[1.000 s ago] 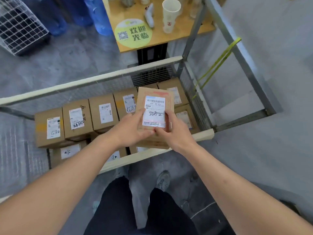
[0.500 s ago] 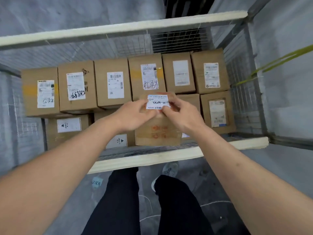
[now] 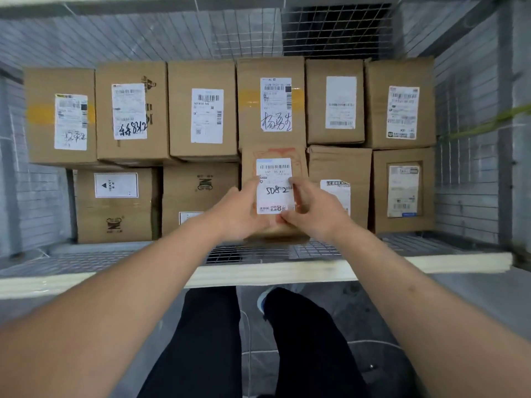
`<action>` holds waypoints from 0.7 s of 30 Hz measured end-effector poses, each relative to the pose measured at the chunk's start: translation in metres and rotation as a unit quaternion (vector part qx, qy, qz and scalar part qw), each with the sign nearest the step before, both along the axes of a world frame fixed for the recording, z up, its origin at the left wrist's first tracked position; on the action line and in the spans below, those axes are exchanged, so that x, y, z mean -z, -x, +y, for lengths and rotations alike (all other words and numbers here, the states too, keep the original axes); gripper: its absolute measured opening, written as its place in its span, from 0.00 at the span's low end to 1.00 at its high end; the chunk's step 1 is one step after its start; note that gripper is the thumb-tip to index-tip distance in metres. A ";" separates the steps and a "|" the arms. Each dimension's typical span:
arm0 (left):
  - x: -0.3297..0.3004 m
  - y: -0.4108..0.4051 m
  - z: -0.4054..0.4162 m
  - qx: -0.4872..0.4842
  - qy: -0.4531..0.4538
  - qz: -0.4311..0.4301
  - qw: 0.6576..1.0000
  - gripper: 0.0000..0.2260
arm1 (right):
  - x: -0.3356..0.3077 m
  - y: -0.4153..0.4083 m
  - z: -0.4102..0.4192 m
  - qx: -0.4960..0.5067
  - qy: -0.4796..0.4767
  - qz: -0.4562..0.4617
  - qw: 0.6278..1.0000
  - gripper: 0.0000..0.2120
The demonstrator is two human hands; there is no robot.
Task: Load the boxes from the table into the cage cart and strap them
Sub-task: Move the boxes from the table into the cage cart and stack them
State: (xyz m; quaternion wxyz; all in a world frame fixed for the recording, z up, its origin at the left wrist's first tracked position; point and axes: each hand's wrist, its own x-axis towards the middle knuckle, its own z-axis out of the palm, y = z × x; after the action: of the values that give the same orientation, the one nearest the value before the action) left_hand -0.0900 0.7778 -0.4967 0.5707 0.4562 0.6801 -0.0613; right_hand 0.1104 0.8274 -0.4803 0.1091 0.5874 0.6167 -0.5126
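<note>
Between the near-row cartons of the grey wire-mesh cage cart (image 3: 339, 27), at about 12 o'clock from the person, stands a small brown cardboard box with a white shipping label (image 3: 274, 165). Left hand (image 3: 240, 215) grips its 9 o'clock edge and right hand (image 3: 314, 211) its 3 o'clock edge, fingers curled round it. Six brown labelled cartons (image 3: 202, 110) line the far row, touching one another.

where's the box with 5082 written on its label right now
In the head view the box sits mid-cart in the near row, between a logo-printed box and a creased box, held by the left hand and right hand.
</note>
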 end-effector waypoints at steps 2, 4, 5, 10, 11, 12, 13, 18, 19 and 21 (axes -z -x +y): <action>0.011 -0.012 -0.004 -0.002 0.013 0.005 1.000 0.52 | 0.013 -0.002 -0.002 -0.023 -0.002 -0.019 1.000 0.39; 0.024 -0.021 -0.006 0.003 0.005 0.018 1.000 0.54 | 0.025 -0.001 -0.003 -0.031 -0.001 -0.034 0.999 0.43; 0.031 -0.025 -0.008 -0.004 -0.006 0.020 1.000 0.55 | 0.030 0.000 -0.003 -0.034 -0.001 -0.041 0.999 0.44; 0.063 -0.032 -0.011 -0.045 -0.017 0.084 0.995 0.38 | 0.057 0.006 -0.001 -0.081 -0.017 -0.080 0.993 0.44; 0.067 -0.031 -0.010 -0.028 -0.030 0.103 0.994 0.36 | 0.062 0.006 0.000 -0.085 -0.012 -0.082 0.993 0.44; 0.071 -0.031 -0.011 -0.006 -0.041 0.107 0.993 0.34 | 0.066 0.006 0.001 -0.091 -0.009 -0.084 0.992 0.44; 0.073 -0.030 -0.009 -0.011 -0.047 0.088 0.995 0.34 | 0.069 0.006 0.002 -0.098 -0.007 -0.086 0.991 0.44; 0.077 -0.028 -0.006 0.041 -0.044 0.109 0.992 0.48 | 0.086 0.013 0.000 -0.149 0.019 -0.110 0.983 0.47; 0.080 -0.030 -0.007 0.069 -0.061 0.119 0.989 0.49 | 0.089 0.014 0.000 -0.156 0.023 -0.114 0.981 0.47; 0.081 -0.031 -0.003 0.112 -0.113 0.158 0.975 0.48 | 0.093 0.016 -0.002 -0.157 0.035 -0.112 0.981 0.48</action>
State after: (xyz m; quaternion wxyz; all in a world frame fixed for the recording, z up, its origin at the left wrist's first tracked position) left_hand -0.0588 0.7747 -0.5780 0.3905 0.5753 0.7088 -0.1190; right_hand 0.0946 0.8258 -0.5730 0.2768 0.5330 0.6669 -0.4411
